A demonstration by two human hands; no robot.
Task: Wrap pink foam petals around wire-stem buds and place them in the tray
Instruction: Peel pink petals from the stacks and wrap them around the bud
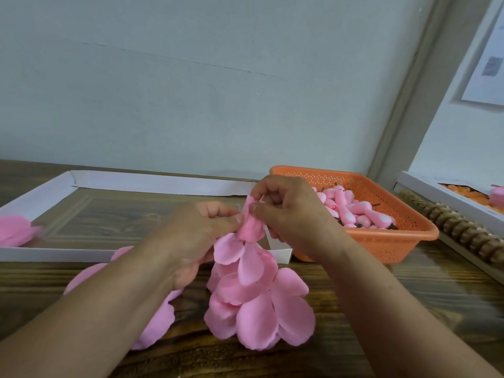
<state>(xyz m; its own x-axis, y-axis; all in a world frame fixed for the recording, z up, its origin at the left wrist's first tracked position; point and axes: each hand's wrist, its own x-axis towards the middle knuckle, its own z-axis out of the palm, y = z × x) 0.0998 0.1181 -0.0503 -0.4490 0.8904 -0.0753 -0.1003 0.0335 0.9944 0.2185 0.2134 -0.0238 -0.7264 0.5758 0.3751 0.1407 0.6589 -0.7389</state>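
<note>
Wrapping at frame centre | your left hand point(201, 230) and right hand point(286, 214) pinched the petal point(249, 227) round the hidden bud | advice: roll snugly, overlap edges | white tray point(54, 186) lay upper left.

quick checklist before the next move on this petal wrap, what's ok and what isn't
1. Both hands on the work: ok. The left hand and right hand pinch the petal being wrapped from either side.
2. Petal rolled tight around the bud: cannot tell; the bud and wire are hidden by the fingers and the petal.
3. More petals within reach: ok. A heap of petals lies on the table just below the hands.
4. Buds left: ok. The orange basket holds many.
5. Room in the white tray: ok, much of its floor is bare.
</note>
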